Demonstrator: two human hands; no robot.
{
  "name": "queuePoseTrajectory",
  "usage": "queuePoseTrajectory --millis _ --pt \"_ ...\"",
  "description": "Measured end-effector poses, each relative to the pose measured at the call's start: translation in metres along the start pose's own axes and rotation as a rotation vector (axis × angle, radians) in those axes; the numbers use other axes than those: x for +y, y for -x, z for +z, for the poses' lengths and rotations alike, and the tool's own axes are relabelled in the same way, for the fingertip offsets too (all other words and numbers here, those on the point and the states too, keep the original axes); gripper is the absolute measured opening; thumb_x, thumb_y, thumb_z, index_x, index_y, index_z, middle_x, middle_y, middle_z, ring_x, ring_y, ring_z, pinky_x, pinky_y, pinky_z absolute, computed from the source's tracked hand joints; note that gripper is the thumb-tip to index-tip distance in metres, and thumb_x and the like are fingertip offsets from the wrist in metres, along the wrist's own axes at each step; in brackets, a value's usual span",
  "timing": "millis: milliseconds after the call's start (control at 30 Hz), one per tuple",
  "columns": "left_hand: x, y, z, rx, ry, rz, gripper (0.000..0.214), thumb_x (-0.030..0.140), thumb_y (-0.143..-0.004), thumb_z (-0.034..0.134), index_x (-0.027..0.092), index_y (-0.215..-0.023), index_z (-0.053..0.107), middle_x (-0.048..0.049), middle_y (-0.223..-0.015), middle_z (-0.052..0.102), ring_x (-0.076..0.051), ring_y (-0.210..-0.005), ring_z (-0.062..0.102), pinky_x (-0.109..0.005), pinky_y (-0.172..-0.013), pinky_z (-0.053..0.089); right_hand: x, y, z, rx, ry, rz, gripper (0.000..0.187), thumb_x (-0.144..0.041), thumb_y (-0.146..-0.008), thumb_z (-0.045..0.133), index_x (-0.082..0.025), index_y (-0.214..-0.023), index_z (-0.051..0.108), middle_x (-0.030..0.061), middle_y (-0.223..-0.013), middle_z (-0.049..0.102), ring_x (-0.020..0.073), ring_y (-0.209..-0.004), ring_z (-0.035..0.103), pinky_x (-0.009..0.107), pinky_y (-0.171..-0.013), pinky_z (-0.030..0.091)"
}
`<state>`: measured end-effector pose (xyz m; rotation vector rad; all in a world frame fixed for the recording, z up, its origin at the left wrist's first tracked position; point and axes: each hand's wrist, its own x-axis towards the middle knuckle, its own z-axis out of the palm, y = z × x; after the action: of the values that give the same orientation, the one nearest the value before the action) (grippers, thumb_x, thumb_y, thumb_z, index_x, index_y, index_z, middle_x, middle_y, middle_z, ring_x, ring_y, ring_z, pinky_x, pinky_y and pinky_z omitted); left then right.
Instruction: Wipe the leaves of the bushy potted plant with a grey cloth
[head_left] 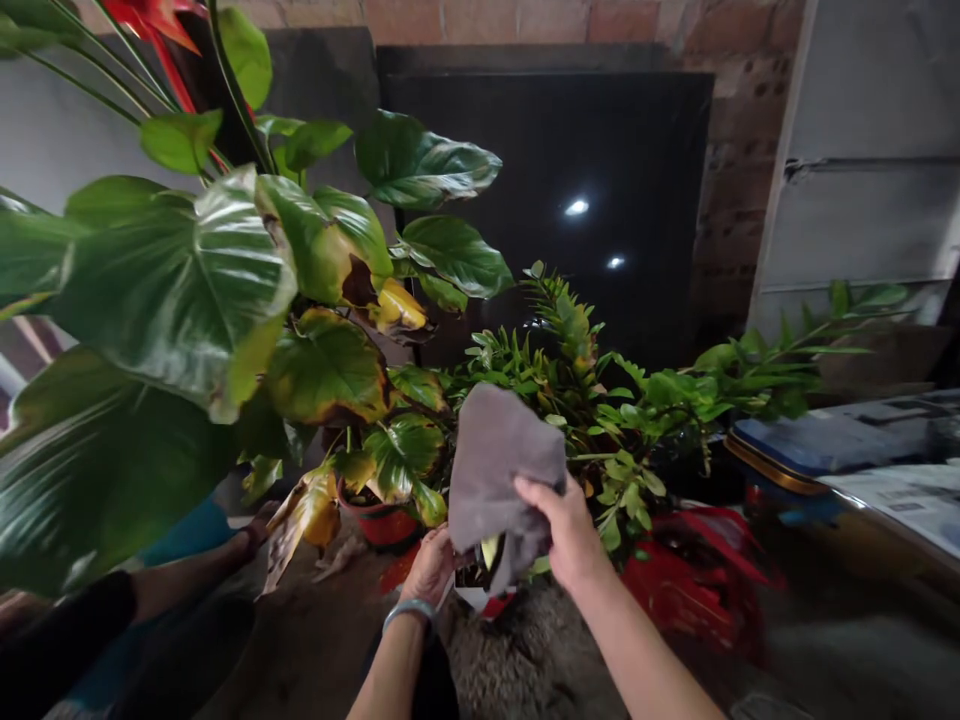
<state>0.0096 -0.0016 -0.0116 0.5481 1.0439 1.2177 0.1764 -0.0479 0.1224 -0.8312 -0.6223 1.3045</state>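
Before leaves (405, 452), draped mauve-grey cloth (499, 455)

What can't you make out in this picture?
All in the head view:
Right hand: some fingers are hidden behind the gray cloth.
White-and-red container: its upper part is partly hidden by the gray cloth.
Left hand: fingertips too unclear to tell what they touch.
Printed sheet: print too small and blurred to read; cut off by the right edge.
Red bloom: cut off by the top edge.
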Motion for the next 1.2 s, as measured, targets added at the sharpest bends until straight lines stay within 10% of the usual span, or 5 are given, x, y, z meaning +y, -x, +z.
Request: queuePoseTrajectory --millis 300,533,800,1033,1200 --pt "0.002 0.001 0.005 0.052 0.057 0.006 0.023 0.02 -0.055 0.079 0.015 -0.072 0.064 0.0025 -0.055 0.062 -0.014 -0.045 0.058 -0.027 -0.047 0.046 0.054 0.023 -0.074 0.447 -0.213 0.485 0.017 -0.033 -0.06 0.076 -0.021 -0.07 0.069 0.006 -0.062 0.075 0.0308 -0.071 0.074 0.043 -0.066 0.06" --pt "0.004 0.007 0.009 0.014 0.046 -0.015 0.016 0.014 -0.063 0.077 0.014 -0.067 0.062 0.0022 -0.049 0.059 -0.012 -0.043 0.057 -0.025 -0.047 0.048 -0.021 -0.039 -0.041 0.366 -0.373 0.099 0.015 -0.025 -0.067 0.071 -0.024 -0.082 0.069 -0.005 -0.072 0.078 0.0174 -0.071 0.073 0.031 -0.078 0.059" --pt "0.003 0.005 0.007 0.017 0.114 0.009 0.019 0.007 -0.064 0.077 0.014 -0.067 0.06 -0.0029 -0.065 0.069 -0.014 -0.05 0.064 -0.025 -0.049 0.051 0.044 0.028 -0.068 0.489 -0.258 0.603 0.01 -0.027 -0.07 0.07 -0.018 -0.065 0.067 0.0076 -0.056 0.073 0.0294 -0.072 0.074 0.042 -0.07 0.06" --pt "0.001 0.003 0.011 0.031 0.176 0.01 0.023 -0.001 -0.061 0.076 0.014 -0.061 0.058 -0.0035 -0.068 0.073 -0.015 -0.051 0.065 -0.026 -0.054 0.051 -0.028 -0.035 -0.014 0.286 -0.41 0.144 0.015 -0.021 -0.068 0.07 -0.022 -0.083 0.071 -0.0008 -0.075 0.079 0.0201 -0.075 0.074 0.032 -0.076 0.06" --pt "-0.001 0.0 0.006 0.018 0.15 0.034 0.019 0.005 -0.06 0.078 0.013 -0.064 0.062 -0.0032 -0.068 0.072 -0.014 -0.051 0.064 -0.026 -0.054 0.05 0.02 -0.025 -0.033 0.394 -0.274 0.283 0.009 -0.016 -0.062 0.074 -0.021 -0.065 0.067 -0.0005 -0.054 0.072 0.0218 -0.057 0.07 0.036 -0.069 0.06"
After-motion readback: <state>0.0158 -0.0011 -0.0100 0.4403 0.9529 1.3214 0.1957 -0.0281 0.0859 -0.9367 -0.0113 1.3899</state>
